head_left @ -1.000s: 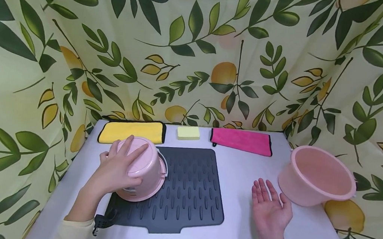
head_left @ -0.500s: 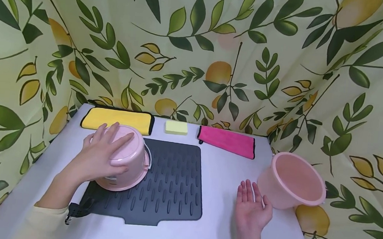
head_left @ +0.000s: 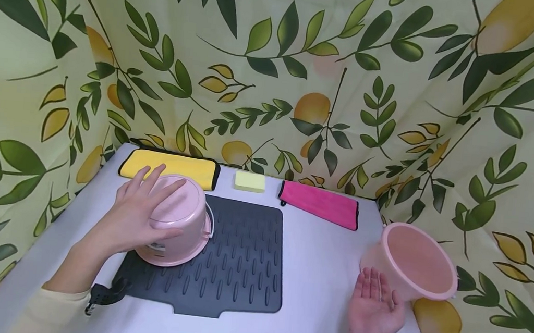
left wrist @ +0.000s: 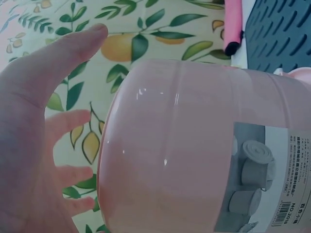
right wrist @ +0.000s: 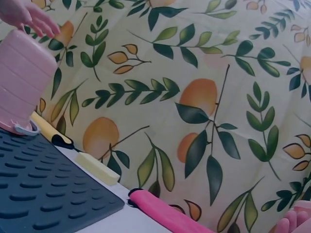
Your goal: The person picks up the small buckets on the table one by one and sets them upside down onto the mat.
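An upside-down small pink bucket point(head_left: 181, 233) with a white handle stands on the dark ridged drying mat point(head_left: 245, 259). My left hand point(head_left: 133, 218) is spread over its upturned base from the left. Its fingers are straight, and the left wrist view shows a gap between several fingertips and the base. A printed label point(left wrist: 265, 177) is on the bucket's side. My right hand point(head_left: 375, 311) is palm up, fingers extended and holding nothing, its fingertips right at the wall of a larger pink bucket point(head_left: 376, 256). That bucket's mouth faces up.
Along the back of the white table point(head_left: 315, 275) lie a folded yellow cloth point(head_left: 173, 167), a pale yellow sponge point(head_left: 249, 181) and a folded pink cloth point(head_left: 319, 204). A leaf-and-fruit patterned curtain point(head_left: 273, 88) rises behind and at both sides.
My right hand has moved right, closer to the larger bucket. My left hand's fingers have spread and drawn back slightly from the small bucket. The head view has shifted.
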A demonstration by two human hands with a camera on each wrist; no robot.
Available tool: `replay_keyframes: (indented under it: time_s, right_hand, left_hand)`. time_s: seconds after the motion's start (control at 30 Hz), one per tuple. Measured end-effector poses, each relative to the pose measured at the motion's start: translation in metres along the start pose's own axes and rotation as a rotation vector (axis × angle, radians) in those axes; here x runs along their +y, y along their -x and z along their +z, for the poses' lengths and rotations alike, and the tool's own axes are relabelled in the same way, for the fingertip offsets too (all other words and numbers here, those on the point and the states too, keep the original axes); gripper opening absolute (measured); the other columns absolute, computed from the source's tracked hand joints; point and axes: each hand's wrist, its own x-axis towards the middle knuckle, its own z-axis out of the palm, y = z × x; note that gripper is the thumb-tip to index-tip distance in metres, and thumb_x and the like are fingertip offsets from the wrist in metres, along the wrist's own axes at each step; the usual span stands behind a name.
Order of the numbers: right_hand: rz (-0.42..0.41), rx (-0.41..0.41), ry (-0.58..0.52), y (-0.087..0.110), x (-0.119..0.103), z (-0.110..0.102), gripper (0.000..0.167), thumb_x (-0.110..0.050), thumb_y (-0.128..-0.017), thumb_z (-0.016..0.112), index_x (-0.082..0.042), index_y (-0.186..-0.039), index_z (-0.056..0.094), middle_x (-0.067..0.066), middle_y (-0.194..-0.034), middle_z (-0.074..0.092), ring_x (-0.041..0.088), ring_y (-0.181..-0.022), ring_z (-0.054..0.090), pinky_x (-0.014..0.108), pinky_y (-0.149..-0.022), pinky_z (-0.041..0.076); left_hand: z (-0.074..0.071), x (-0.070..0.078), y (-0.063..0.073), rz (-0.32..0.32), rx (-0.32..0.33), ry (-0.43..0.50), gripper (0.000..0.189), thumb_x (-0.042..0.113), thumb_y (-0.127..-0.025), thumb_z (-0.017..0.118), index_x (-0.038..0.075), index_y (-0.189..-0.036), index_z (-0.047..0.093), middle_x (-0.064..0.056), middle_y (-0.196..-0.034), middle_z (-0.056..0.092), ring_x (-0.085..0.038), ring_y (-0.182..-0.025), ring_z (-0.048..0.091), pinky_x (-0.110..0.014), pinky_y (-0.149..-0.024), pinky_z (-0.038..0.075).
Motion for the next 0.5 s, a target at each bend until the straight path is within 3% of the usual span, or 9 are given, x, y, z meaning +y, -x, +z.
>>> replay_keyframes:
  time_s: [0.23, 0.5]
  right_hand:
    - [-0.004, 0.020, 0.004, -0.006, -0.036, 0.014, 0.036, -0.026, -0.102, 0.063, -0.014, -0.136, 0.059, 0.008, -0.130, 0.063, 0.022, -0.130, 0.058, 0.035, -0.112, 0.047]
    - [-0.044, 0.028, 0.064, -0.014, -0.057, 0.037, 0.045, -0.019, -0.088, 0.080, -0.016, -0.129, 0.061, 0.004, -0.124, 0.065, 0.018, -0.121, 0.061, 0.031, -0.109, 0.049]
  left_hand:
    - [0.022, 0.011, 0.005, -0.038, -0.025, 0.031, 0.101, 0.063, -0.080, 0.087, 0.029, -0.166, 0.046, -0.023, -0.176, 0.021, -0.056, -0.158, 0.012, -0.085, -0.111, 0.019]
    - [0.033, 0.013, 0.007, -0.063, -0.046, 0.066, 0.106, 0.062, -0.079, 0.089, 0.030, -0.168, 0.042, -0.023, -0.177, 0.016, -0.056, -0.159, 0.008, -0.087, -0.112, 0.018]
